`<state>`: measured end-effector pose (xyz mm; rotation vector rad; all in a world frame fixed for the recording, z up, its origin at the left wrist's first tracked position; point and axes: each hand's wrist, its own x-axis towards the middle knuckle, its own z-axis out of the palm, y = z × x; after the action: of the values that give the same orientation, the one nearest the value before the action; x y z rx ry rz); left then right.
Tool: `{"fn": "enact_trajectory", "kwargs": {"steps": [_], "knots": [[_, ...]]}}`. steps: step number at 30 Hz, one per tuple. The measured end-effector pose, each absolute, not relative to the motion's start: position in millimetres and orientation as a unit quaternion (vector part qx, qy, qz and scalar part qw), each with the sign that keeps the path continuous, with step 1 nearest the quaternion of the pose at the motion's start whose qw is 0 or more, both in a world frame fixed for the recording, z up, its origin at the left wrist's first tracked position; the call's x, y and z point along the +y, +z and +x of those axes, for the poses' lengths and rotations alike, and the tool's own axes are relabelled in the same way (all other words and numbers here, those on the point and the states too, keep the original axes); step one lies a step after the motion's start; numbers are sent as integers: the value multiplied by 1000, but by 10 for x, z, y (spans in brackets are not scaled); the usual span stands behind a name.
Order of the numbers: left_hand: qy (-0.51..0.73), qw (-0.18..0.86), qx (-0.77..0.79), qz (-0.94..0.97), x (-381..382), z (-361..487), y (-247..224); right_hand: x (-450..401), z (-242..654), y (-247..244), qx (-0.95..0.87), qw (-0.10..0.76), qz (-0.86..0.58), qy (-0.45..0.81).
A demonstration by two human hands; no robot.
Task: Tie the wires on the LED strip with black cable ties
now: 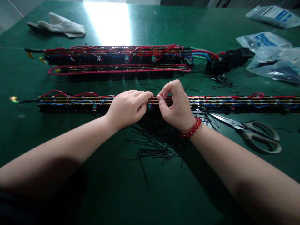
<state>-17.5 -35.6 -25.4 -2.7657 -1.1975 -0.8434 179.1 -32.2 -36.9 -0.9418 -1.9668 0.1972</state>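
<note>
A long black wired strip [70, 101] with brass-coloured rails and red and blue wires lies across the table in front of me. Over its middle, my left hand [127, 106] is closed, thumb and fingertips together at a red wire. Just to the right, my right hand [177, 104] pinches with thumb and index finger, its tips close to the left fingertips. Whatever is between the fingers of either hand is too small to make out. A small green circuit board [150, 105] shows under the gap between the hands. Below them lie many thin black cable ties [156, 151].
Scissors [239, 125] lie at the right, points against the strip. Behind are two more wired assemblies [112, 51], [117, 69] and a black connector block [225, 61]. Plastic bags [276, 62] sit at the far right, a pale cloth [63, 26] at the far left.
</note>
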Motion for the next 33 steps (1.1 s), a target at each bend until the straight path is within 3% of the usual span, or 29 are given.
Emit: {"fn": "enact_trajectory", "kwargs": {"steps": [7, 22, 33], "knots": [[-271, 8, -389, -881, -362, -172, -252, -325, 1796, -350, -813, 457, -359, 36], [-304, -39, -406, -861, -378, -165, -241, -375, 1763, -341, -801, 466, -371, 64], [-331, -74, -448, -827, -349, -156, -239, -336, 1764, -338, -846, 411, -340, -6]]}}
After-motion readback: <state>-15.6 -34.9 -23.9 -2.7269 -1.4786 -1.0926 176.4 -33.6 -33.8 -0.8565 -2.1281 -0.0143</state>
